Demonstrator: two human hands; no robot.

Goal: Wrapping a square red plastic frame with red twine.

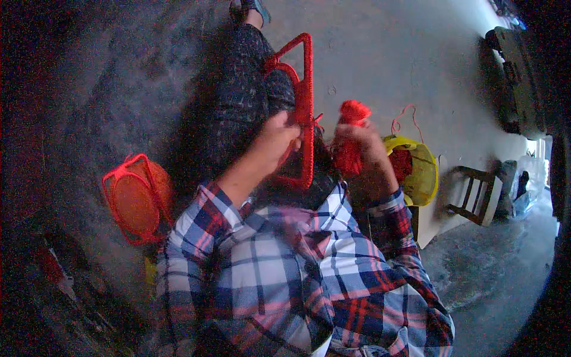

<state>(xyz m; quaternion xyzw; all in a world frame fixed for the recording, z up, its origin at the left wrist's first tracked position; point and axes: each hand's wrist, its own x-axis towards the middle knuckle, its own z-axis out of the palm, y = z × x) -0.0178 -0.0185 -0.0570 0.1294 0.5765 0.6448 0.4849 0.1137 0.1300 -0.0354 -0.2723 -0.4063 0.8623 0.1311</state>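
While the left hand (281,141) is closed on the red frame (308,104), its thumb and fingers curled in at the near side with little gap between them, the right hand (364,144) is closed around a bundle of red yarn (355,110). The frame stands tall in front of the lap, its long bar upright in the view, between the two hands; the yarn is just to its right, part of it showing above the right grip and part below the fingers. Both hands are blurred, the right more so, so single fingers are hard to make out. The frame's inner part is partly covered by the left hand, and where it meets the dark trousers (238,89) is unclear. Beside the right forearm, a yellow bucket (425,172) holds more red yarn, partly hidden by its rim. At far left, a second red frame (109,199) lies in shadow.
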